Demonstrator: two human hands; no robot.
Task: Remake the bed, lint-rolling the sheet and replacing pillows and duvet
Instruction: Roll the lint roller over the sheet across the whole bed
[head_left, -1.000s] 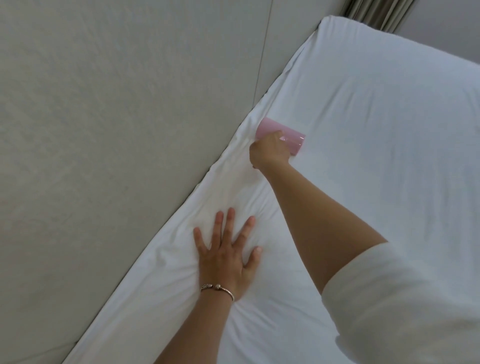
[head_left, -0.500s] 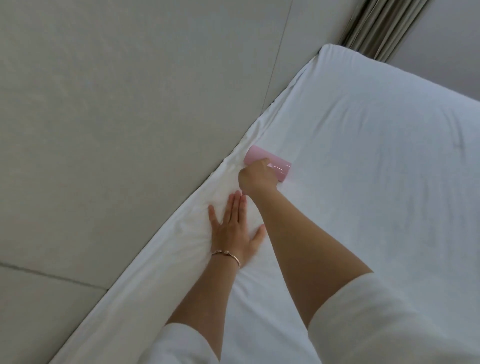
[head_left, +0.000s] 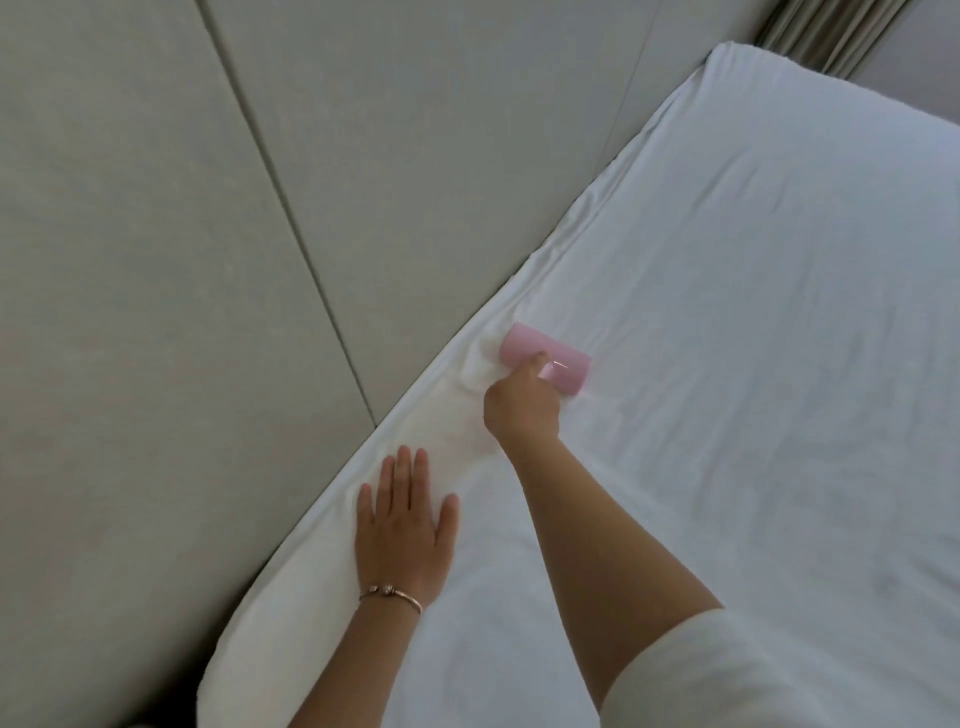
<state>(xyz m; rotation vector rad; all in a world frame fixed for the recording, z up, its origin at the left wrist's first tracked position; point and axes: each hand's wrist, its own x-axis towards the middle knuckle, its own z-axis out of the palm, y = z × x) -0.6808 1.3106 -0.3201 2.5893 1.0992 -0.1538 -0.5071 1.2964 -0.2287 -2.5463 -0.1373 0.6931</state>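
left hand (head_left: 402, 530) slid back from roller, fingers flat on sheet (head_left: 753, 338) | right hand (head_left: 522, 408) grips lint roller (head_left: 545, 364) beside headboard (head_left: 208, 260)

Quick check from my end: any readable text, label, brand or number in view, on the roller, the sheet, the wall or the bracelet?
None can be read.
Lint roller, held by the right hand: plain pink, no print visible.
Sheet: plain white, no tag or label showing.
Wall panels: bare, no sign.
Bracelet at the left hand: too small to tell any marking.
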